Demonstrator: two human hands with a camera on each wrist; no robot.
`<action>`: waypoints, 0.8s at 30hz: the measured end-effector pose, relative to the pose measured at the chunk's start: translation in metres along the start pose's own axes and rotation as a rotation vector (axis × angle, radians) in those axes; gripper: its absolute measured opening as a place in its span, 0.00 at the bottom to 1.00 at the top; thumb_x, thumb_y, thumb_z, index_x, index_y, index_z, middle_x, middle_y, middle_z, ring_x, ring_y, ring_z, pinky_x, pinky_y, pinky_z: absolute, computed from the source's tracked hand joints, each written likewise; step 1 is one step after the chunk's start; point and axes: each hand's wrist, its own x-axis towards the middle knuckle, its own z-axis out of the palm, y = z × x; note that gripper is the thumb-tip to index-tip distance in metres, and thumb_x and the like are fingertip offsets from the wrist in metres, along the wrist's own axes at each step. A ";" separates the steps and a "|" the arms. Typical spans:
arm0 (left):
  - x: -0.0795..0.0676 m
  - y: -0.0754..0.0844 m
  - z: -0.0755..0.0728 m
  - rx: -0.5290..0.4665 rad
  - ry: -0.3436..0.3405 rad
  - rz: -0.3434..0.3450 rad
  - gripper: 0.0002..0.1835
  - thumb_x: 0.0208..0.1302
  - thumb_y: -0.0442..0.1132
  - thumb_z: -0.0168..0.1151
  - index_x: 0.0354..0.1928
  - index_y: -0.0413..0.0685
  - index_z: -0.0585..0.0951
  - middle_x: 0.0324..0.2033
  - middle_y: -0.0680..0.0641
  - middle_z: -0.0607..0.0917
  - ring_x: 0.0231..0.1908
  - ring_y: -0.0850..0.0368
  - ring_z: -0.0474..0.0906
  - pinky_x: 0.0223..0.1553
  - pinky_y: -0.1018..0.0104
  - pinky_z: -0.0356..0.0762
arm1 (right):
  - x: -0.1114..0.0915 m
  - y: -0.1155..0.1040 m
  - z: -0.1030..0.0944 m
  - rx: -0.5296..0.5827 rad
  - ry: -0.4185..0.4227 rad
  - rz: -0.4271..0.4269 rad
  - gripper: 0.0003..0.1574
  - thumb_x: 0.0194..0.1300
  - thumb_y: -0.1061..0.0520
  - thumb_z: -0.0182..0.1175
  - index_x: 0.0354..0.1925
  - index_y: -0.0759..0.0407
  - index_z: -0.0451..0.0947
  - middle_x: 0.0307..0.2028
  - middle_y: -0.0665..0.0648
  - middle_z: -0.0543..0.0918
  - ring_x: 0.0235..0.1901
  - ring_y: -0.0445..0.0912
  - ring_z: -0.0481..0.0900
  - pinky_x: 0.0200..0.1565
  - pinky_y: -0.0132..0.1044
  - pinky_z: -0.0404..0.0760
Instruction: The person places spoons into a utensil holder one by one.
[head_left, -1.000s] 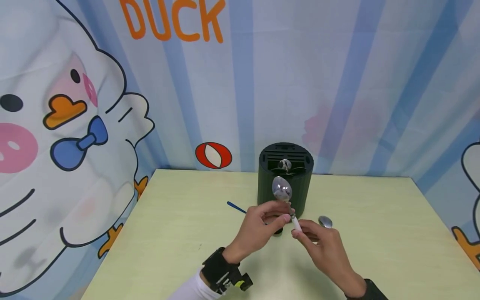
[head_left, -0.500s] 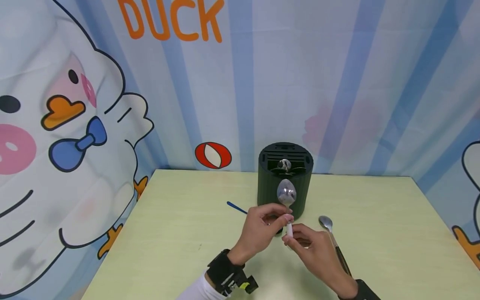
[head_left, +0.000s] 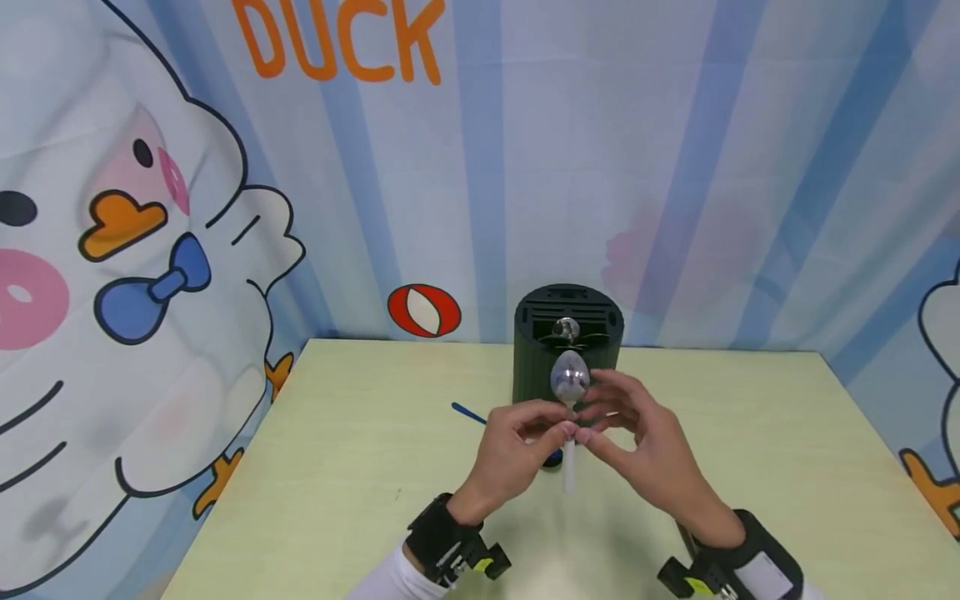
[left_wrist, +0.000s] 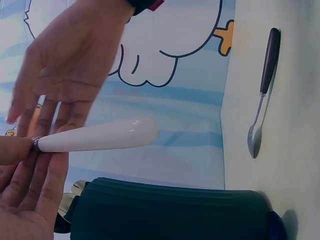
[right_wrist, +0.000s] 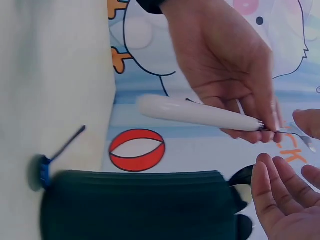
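My left hand point(head_left: 519, 446) pinches a spoon between thumb and fingers at the neck, below its metal bowl point(head_left: 570, 377). The spoon's white handle point(left_wrist: 100, 136) points down toward the table in the head view. Beside the neck is my right hand point(head_left: 648, 442), fingers spread and extended, thumb tip close to the left thumb. In the right wrist view the right fingers point(right_wrist: 280, 192) and thumb stand apart with the thin neck passing between them. Behind the spoon stands a dark green ribbed cutlery holder point(head_left: 531, 371) with a slotted top. A shiny spoon bowl point(head_left: 567, 327) shows in its opening.
A spoon with a dark brown handle point(left_wrist: 271, 60) lies on the table point(head_left: 750, 433), mostly hidden by my right arm in the head view. Left of the holder lies a blue-handled utensil point(head_left: 468, 412), partly behind my left hand. A printed curtain point(head_left: 555, 150) hangs along the back edge.
My right hand has released the white handle's lower part and moved up beside the spoon's neck, its fingers spreading. The left hand keeps its pinch, and the spoon has turned more upright.
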 end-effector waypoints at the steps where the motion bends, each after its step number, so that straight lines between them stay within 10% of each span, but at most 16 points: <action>1: 0.000 0.000 -0.001 0.001 0.000 0.005 0.06 0.60 0.28 0.58 0.39 0.36 0.80 0.33 0.41 0.83 0.34 0.57 0.80 0.36 0.63 0.81 | 0.004 -0.003 -0.002 -0.014 0.000 -0.025 0.40 0.55 0.68 0.64 0.63 0.62 0.59 0.44 0.60 0.78 0.40 0.48 0.78 0.39 0.45 0.81; 8: 0.004 0.001 -0.004 0.012 -0.014 0.064 0.06 0.61 0.27 0.58 0.40 0.36 0.80 0.33 0.41 0.83 0.33 0.56 0.80 0.34 0.62 0.82 | 0.024 -0.021 -0.008 -0.065 0.006 -0.145 0.49 0.52 0.71 0.64 0.68 0.58 0.54 0.45 0.63 0.77 0.37 0.48 0.78 0.39 0.42 0.81; 24: 0.023 0.017 -0.013 0.089 -0.019 0.132 0.06 0.57 0.23 0.59 0.36 0.36 0.80 0.31 0.41 0.83 0.32 0.58 0.80 0.34 0.64 0.82 | 0.050 -0.034 -0.013 -0.188 0.071 -0.328 0.33 0.50 0.73 0.64 0.56 0.67 0.69 0.34 0.58 0.76 0.28 0.42 0.74 0.25 0.31 0.78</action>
